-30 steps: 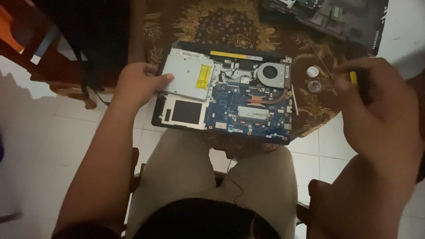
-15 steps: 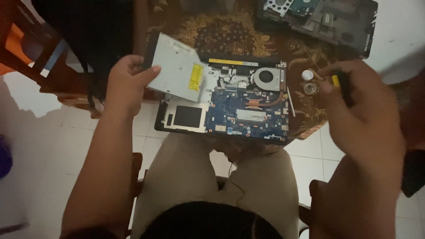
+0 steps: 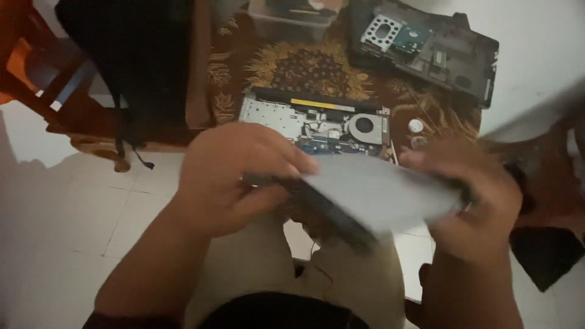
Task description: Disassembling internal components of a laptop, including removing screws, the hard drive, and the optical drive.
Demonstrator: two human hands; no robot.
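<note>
A flat grey optical drive [image 3: 378, 195] is held up in front of me by both hands. My left hand [image 3: 234, 173] grips its left end, fingers curled over the top. My right hand [image 3: 472, 192] holds its right end. Behind the drive lies the opened laptop base [image 3: 317, 125], with its bare bay, circuit board and round fan [image 3: 364, 126], on a patterned brown rug [image 3: 304, 67]. The drive hides the near half of the laptop.
A second dismantled black laptop shell [image 3: 439, 45] lies at the back right. Two small round coin-like parts [image 3: 416, 127] sit on the rug right of the fan. A dark bag [image 3: 131, 61] and a wooden chair [image 3: 42, 79] stand at left. White tiled floor [image 3: 67, 231] surrounds my legs.
My left hand pulled the optical drive out of the laptop's left side and lifted it. My right hand came over from the right and took the drive's other end.
</note>
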